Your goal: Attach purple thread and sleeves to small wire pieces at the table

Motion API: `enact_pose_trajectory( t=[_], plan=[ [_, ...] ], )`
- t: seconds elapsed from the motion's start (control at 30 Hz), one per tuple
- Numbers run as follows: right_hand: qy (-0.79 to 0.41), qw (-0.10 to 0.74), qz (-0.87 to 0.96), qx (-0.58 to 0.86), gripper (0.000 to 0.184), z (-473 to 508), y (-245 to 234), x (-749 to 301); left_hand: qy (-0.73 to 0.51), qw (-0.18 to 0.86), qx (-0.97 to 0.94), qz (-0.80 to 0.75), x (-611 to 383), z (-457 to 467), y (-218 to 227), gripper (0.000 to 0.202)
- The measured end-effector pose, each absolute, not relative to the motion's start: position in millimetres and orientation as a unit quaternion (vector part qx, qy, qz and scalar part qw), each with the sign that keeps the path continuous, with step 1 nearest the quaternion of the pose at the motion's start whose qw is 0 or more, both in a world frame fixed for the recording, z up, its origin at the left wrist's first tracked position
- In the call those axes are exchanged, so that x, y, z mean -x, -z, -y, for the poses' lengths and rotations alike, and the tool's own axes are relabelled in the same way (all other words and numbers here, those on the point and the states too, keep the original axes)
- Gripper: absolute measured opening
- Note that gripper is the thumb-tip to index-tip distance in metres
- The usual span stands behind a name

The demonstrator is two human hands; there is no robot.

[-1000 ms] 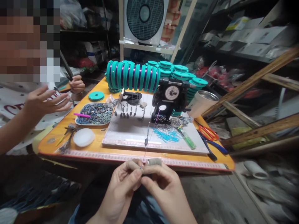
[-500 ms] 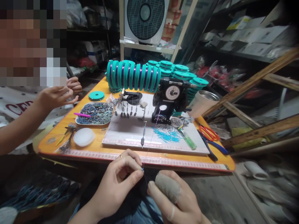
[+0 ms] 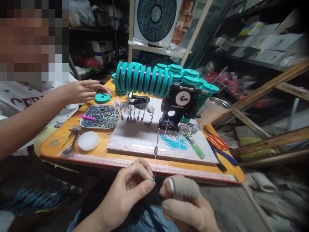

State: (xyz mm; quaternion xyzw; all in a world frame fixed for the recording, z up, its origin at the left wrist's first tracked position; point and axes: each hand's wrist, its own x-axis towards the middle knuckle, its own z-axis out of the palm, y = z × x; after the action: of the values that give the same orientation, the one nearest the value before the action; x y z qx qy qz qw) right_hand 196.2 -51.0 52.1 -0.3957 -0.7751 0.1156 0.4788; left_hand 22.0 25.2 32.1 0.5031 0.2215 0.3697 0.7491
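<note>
Over my lap, my left hand (image 3: 132, 190) pinches a thin fishing line between thumb and forefinger, with a tiny blue piece (image 3: 154, 179) at the fingertips. My right hand (image 3: 188, 203), with a grey wrap on one finger and pale covers on others, is closed on the lower stretch of that line. From there the line (image 3: 157, 162) rises toward a black hand-cranked counter (image 3: 180, 100) on the table. A dark sinker with a spring (image 3: 156, 150) hangs just beyond my hands, above the white board's front edge.
A row of teal spools (image 3: 143, 79) sits beside the counter. On the white board (image 3: 135, 138) lie blue tubes (image 3: 176, 143) and a green-handled tool (image 3: 198, 149). Left are a tray of sinkers (image 3: 101, 116) and a white dish (image 3: 88, 140); pliers (image 3: 218, 141) lie right. A co-worker's hand (image 3: 84, 91) reaches in.
The co-worker's hands have come down to the loose teal spool. My right hand has turned and shifted slightly right. My left hand keeps its pinch; the whole view has swung a little.
</note>
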Motion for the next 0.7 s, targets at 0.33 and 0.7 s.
enact_pose_trajectory(
  t=[0.33,0.7],
  plan=[
    [-0.485,0.622,0.552,0.27,0.008,69.0,-19.9,-196.1,-0.156,0.972,-0.154,-0.08,-55.7,-20.6,-20.4,0.031],
    [-0.319,0.559,0.666,0.377,0.012,73.7,-43.4,-205.2,-0.358,0.726,-0.541,-0.228,-46.6,-13.4,-23.2,0.021]
  ],
)
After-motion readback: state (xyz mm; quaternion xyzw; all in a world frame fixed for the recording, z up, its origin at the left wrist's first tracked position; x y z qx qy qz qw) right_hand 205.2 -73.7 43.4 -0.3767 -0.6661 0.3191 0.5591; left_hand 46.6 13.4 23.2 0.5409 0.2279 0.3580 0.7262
